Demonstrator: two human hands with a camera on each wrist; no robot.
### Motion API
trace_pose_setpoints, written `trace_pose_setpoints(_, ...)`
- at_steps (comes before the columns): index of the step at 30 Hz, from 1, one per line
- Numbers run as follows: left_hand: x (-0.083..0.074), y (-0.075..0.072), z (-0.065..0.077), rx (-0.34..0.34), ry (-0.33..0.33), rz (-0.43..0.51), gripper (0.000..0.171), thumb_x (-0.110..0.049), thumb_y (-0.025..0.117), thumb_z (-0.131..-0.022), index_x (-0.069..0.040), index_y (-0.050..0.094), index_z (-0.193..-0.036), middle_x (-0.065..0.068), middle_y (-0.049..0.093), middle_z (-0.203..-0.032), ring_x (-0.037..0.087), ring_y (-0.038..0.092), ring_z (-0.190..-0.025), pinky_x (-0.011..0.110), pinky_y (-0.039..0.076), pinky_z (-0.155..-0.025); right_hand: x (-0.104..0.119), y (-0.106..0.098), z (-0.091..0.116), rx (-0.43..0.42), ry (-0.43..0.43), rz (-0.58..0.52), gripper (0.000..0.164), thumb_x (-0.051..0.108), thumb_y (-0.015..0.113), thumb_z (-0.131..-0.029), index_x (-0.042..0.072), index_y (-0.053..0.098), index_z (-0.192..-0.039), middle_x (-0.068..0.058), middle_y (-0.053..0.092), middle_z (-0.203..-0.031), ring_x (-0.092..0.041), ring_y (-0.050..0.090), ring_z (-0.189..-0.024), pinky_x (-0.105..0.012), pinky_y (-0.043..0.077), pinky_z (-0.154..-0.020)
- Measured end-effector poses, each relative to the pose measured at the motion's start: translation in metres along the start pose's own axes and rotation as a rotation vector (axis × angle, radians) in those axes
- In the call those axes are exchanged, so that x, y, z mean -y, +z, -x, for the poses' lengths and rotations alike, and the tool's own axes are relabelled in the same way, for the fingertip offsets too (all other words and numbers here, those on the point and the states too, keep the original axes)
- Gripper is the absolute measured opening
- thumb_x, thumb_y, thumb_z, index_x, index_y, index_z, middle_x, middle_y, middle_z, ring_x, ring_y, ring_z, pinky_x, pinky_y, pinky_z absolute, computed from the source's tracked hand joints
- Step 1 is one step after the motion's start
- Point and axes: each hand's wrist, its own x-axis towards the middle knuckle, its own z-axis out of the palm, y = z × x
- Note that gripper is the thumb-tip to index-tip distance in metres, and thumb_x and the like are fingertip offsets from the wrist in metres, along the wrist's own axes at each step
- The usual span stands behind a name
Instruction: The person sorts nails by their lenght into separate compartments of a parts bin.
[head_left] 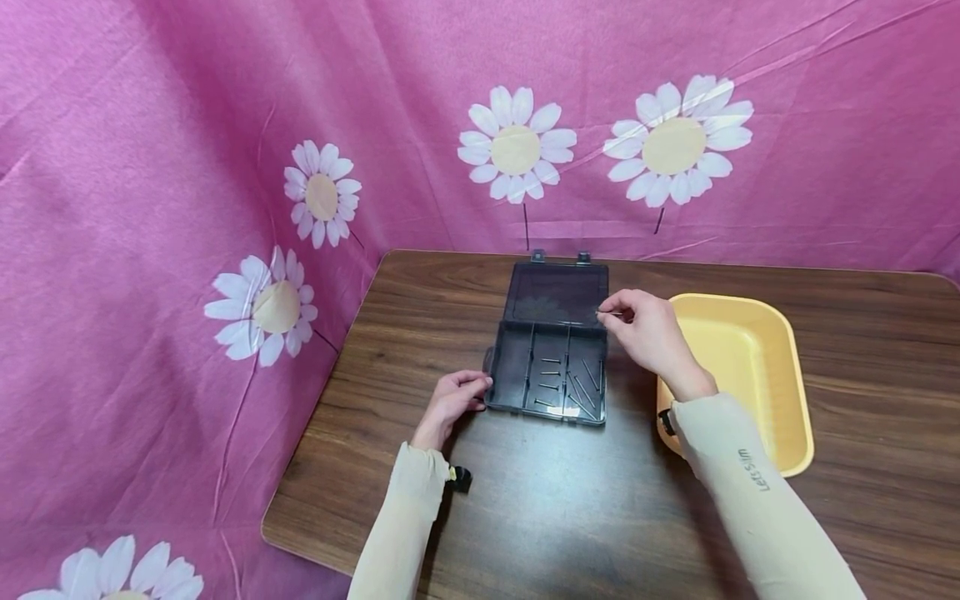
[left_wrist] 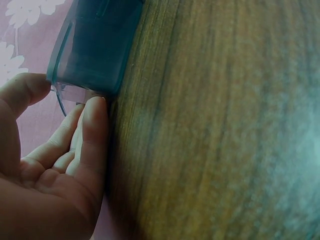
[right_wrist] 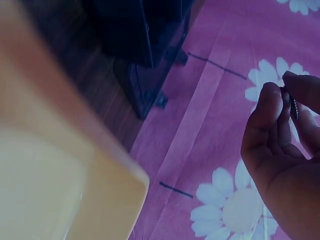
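A dark translucent compartment box lies on the table with its lid folded back. Several short screws lie in the middle compartment, and several longer screws in the right one. My left hand grips the box's left edge, thumb at the rim and fingers against the side below it, as the left wrist view shows. Above the table, right of the lid, my right hand pinches a threaded screw between thumb and fingertips. Most of that screw is hidden by the fingers.
A yellow plastic bin stands right of the box, partly beneath my right forearm. The wooden table reaches back to a pink cloth with white flowers. Its left edge runs beside my left arm.
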Motion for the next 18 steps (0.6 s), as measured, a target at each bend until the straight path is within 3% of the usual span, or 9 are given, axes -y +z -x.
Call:
trace_pose_setpoints(9, 0.0, 0.0, -0.001, 0.002, -0.005, 0.001, 0.026, -0.008, 0.065, -0.087, 0.005, 0.066, -0.109, 0.002, 0.071, -0.093, 0.007, 0.061, -0.075, 0.019, 0.055, -0.06, 0.006, 0.023, -0.005, 0.058, 0.004, -0.004, 0.006, 0.014, 0.066, -0.09, 0.01, 0.071, -0.092, -0.008, 0.069, -0.088, -0.022, 0.055, -0.075, -0.032, 0.044, -0.069)
trace_pose_setpoints(18, 0.0, -0.001, 0.0, 0.006, -0.003, 0.005, 0.026, -0.008, 0.066, -0.087, 0.005, 0.066, -0.11, 0.001, 0.07, -0.094, 0.007, 0.061, -0.076, 0.019, 0.056, -0.061, 0.009, 0.04, -0.011, 0.164, 0.06, -0.037, 0.012, 0.014, 0.065, -0.091, 0.007, 0.072, -0.097, -0.008, 0.072, -0.09, -0.022, 0.063, -0.078, -0.034, 0.05, -0.072)
